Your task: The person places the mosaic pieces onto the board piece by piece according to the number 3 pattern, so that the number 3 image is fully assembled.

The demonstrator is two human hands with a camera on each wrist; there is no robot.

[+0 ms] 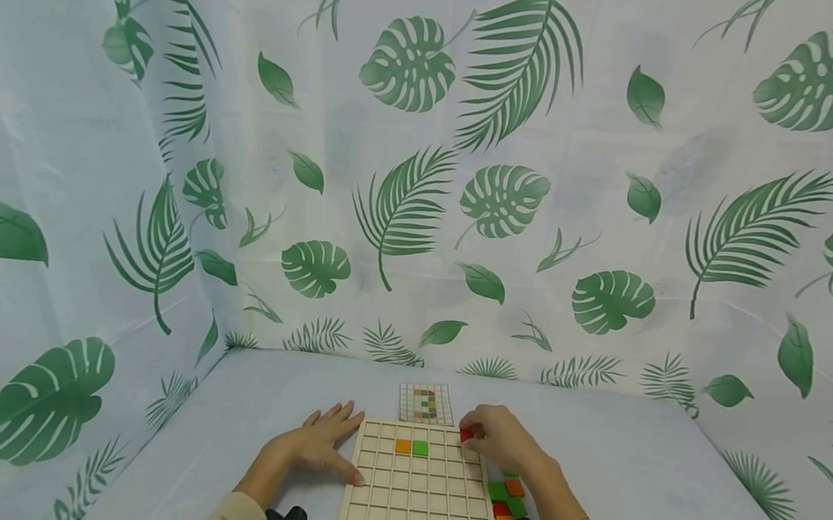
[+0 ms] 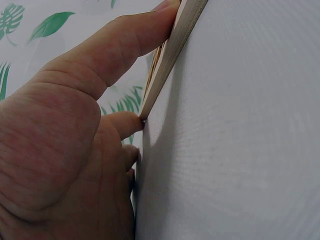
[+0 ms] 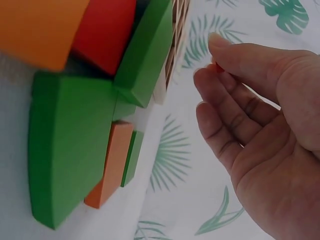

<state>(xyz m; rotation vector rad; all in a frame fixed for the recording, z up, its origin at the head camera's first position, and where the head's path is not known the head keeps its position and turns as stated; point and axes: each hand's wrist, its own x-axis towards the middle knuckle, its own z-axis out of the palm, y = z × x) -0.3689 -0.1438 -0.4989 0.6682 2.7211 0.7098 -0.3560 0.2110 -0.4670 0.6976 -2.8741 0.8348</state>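
Observation:
A wooden grid board (image 1: 408, 502) lies on the table, with an orange tile (image 1: 403, 446) and a green tile (image 1: 420, 448) side by side in its upper part. My left hand (image 1: 319, 443) rests at the board's left edge; in the left wrist view the thumb of that hand (image 2: 65, 120) touches the board's side (image 2: 172, 55). At the board's top right corner my right hand (image 1: 508, 440) pinches a red tile (image 1: 466, 436). The right wrist view shows the hand (image 3: 265, 110) with just a bit of red tile (image 3: 219, 68) between thumb and finger.
Several loose green, orange and red tiles (image 1: 498, 491) lie along the board's right side, some overlapping. Behind the board is a small card (image 1: 425, 403) printed with a coloured grid pattern. A leaf-patterned curtain (image 1: 421, 210) stands behind and left of the table.

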